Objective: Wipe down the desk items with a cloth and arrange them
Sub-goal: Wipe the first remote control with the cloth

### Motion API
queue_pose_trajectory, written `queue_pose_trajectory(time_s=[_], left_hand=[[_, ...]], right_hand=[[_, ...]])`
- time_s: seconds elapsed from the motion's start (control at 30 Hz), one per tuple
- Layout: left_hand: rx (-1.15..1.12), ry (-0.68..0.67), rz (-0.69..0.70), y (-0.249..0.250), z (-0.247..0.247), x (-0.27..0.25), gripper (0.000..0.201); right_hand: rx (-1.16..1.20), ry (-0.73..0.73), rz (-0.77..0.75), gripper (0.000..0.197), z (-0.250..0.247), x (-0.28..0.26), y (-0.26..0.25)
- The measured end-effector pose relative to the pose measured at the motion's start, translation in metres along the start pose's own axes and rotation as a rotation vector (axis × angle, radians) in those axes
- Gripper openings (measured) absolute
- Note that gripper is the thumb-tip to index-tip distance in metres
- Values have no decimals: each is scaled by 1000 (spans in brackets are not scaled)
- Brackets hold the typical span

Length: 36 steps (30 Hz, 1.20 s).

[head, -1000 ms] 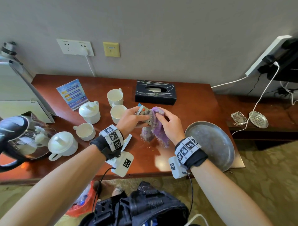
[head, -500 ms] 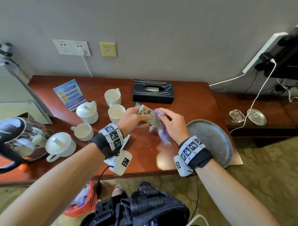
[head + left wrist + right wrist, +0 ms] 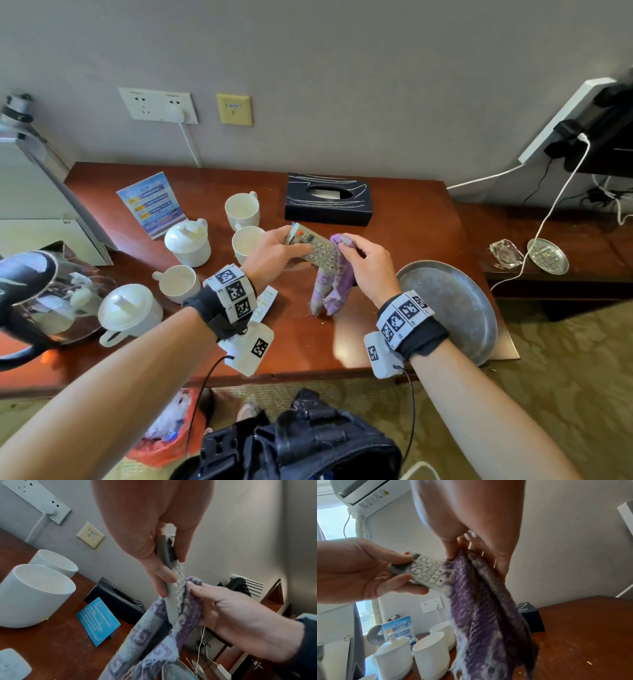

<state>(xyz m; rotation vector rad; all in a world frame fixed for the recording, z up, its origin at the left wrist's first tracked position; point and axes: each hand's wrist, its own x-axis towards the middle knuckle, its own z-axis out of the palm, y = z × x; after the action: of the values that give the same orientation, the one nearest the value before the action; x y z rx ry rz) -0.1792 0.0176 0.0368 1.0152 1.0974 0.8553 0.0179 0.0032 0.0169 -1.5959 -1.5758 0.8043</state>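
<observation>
Fuzzy cloth (image 3: 334,277), probably plastic remote (image 3: 317,251)

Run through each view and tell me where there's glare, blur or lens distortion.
Head view: wide-angle bending curves the desk edge, a pale glare patch sits on the wood near the right hand, and the kettle at the left edge is smeared. Left wrist view: the cloth is soft and blurred. Right wrist view: the window is blown out, and the cloth streaks with motion blur.

The cups (image 3: 241,209) crowd the desk's (image 3: 404,219) left half; between them and the tray (image 3: 455,308) the front edge is free.
</observation>
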Motion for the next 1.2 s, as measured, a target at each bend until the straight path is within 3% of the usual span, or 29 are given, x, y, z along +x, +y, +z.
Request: queue_pose_trajectory(time_s=[0.27,0.53,0.67,0.8,1.0,1.2], left_hand=[[10,-34,21,1,7,0,13],[-29,16,36,0,-4,3,19],[18,8,41,-3,-1,6,18],[50,-4,65,-3,2,5,16],[67,1,113,-2,2,3,23],[68,-3,108,-5,1,2,25]], right_hand=[[-38,38,-155,27,19,0,-27],[70,71,81,25,0,4,2],[197,6,117,26,7,5,-4],[182,-69,104,28,13,4,-17],[149,30,-24,25,21,-4,-17],[263,187,129,17,14,8,-1]])
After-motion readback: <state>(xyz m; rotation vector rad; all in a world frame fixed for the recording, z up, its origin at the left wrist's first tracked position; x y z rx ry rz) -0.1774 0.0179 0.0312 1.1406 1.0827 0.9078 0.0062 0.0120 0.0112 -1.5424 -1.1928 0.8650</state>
